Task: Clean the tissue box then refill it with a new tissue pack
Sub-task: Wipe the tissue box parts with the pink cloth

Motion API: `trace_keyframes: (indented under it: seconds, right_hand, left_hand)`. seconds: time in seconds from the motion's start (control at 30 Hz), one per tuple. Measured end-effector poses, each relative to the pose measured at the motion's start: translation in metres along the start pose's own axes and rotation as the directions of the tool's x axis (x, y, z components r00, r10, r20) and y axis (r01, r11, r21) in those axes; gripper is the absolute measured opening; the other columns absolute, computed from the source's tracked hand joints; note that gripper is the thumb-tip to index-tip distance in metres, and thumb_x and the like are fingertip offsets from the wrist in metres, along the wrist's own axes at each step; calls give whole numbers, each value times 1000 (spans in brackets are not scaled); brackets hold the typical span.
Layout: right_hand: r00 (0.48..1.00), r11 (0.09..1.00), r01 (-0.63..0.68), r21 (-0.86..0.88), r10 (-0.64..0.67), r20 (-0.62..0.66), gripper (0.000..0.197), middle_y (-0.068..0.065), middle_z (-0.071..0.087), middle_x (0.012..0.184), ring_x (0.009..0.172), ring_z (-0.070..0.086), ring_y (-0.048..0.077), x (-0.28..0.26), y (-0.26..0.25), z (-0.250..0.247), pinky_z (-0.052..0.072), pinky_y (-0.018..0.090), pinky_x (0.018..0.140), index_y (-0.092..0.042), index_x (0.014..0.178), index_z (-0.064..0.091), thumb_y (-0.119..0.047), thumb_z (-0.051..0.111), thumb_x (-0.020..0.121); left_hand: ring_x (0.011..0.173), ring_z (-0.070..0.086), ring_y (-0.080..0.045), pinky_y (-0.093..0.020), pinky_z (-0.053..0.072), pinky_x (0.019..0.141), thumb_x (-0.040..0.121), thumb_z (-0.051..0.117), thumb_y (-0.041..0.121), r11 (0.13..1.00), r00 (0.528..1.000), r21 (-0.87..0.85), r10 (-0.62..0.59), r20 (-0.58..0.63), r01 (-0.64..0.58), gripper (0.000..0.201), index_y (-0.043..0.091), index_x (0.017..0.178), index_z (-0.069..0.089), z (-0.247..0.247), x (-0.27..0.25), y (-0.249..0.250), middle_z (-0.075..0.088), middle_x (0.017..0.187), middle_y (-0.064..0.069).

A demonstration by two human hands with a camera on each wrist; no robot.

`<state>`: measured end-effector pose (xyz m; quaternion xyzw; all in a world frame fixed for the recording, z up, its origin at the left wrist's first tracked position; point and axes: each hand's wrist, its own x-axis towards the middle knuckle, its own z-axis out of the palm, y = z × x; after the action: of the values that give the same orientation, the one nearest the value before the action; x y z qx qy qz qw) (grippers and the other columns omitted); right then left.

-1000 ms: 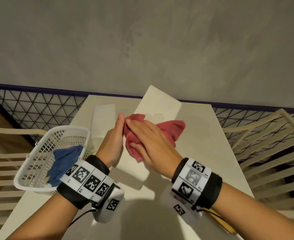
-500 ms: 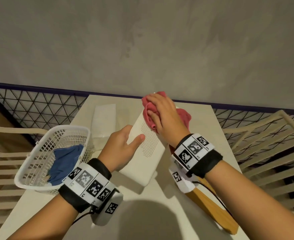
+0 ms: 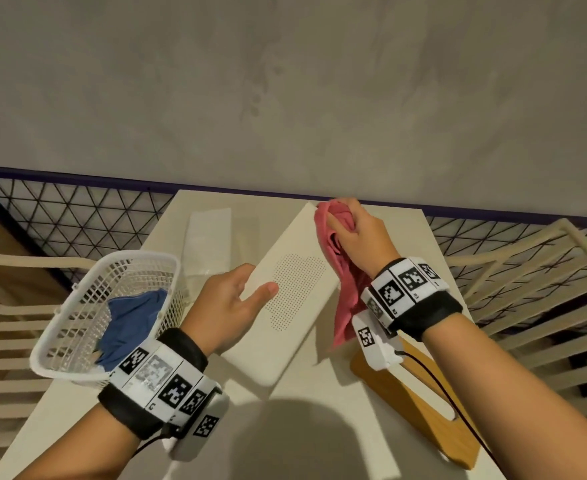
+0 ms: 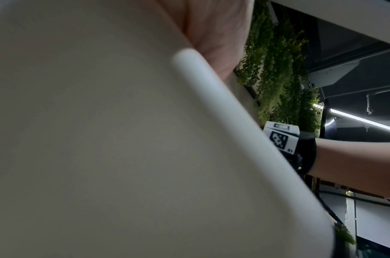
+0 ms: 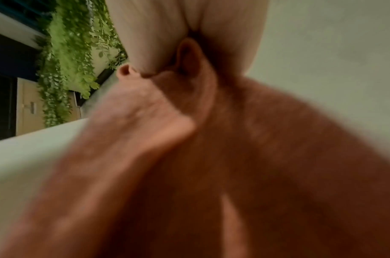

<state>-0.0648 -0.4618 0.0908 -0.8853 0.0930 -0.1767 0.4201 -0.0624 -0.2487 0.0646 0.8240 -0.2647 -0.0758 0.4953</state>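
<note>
A long white tissue box with a dotted cloud pattern lies diagonally on the table, and its pale side fills the left wrist view. My left hand grips its left edge, thumb on top. My right hand clutches a red cloth against the box's far right corner; the cloth hangs down along the right side. In the right wrist view the red cloth is bunched under my palm. A white tissue pack lies flat on the table to the left of the box.
A white plastic basket holding a blue cloth stands at the table's left edge. A wooden lid with a slot lies at the right front. Slatted chairs flank the table; a wire fence and grey wall are behind.
My right hand swept the red cloth from the box's middle up to its far right corner. My left hand shifted its grip lower on the left edge.
</note>
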Motion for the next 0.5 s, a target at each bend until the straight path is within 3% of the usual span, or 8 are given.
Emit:
trace_keyframes:
  seconds: [0.1, 0.23, 0.27, 0.37, 0.43, 0.5]
  right_hand:
    - [998, 993, -49, 110, 54, -40, 29, 3, 63, 107, 97, 56, 13, -7, 9, -7, 35, 7, 72, -11, 117, 56, -23, 55, 91]
    - [989, 986, -27, 164, 50, -137, 29, -3, 59, 101, 93, 55, 9, -14, 13, -13, 41, 0, 67, -14, 118, 55, -20, 57, 89]
    - [987, 987, -20, 158, 44, -152, 30, -1, 61, 102, 94, 56, 11, -15, 13, -15, 42, 2, 72, -15, 118, 55, -19, 58, 89]
    - [988, 997, 78, -29, -81, -132, 32, 6, 62, 115, 107, 54, 21, -19, 7, -12, 41, 24, 92, -13, 118, 55, -17, 58, 87]
    - [979, 979, 166, -121, -179, -102, 33, 6, 58, 119, 114, 47, 21, -22, 4, -8, 34, 23, 93, -14, 120, 53, -16, 56, 87]
    - [977, 979, 183, -87, -191, -92, 34, 6, 57, 121, 114, 47, 20, -22, 9, -9, 35, 24, 93, -14, 123, 50, -16, 54, 89]
  left_hand:
    - [70, 60, 14, -4, 43, 58, 87, 58, 24, 995, 999, -99, -29, -22, 27, 13, 34, 80, 56, 2, 0, -2, 65, 83, 16]
    - [67, 59, 13, -4, 43, 59, 86, 59, 22, 973, 998, -224, -58, -37, 48, 9, 28, 81, 60, 10, 3, -1, 67, 83, 12]
    - [70, 60, 12, -4, 44, 61, 87, 59, 22, 971, 998, -233, -54, -14, 50, 8, 29, 83, 60, 12, 3, 0, 68, 85, 12]
    - [71, 61, 13, -3, 43, 61, 89, 56, 22, 989, 994, -143, -11, 107, 26, 12, 31, 82, 57, 16, 2, 5, 66, 84, 16]
    - [67, 60, 14, -3, 40, 57, 89, 56, 20, 995, 992, -103, 8, 126, 5, 15, 32, 79, 55, 14, 2, 8, 64, 80, 17]
    - [67, 60, 11, -4, 41, 57, 88, 56, 22, 998, 995, -57, 20, 97, -15, 15, 33, 78, 54, 10, 3, 10, 65, 80, 16]
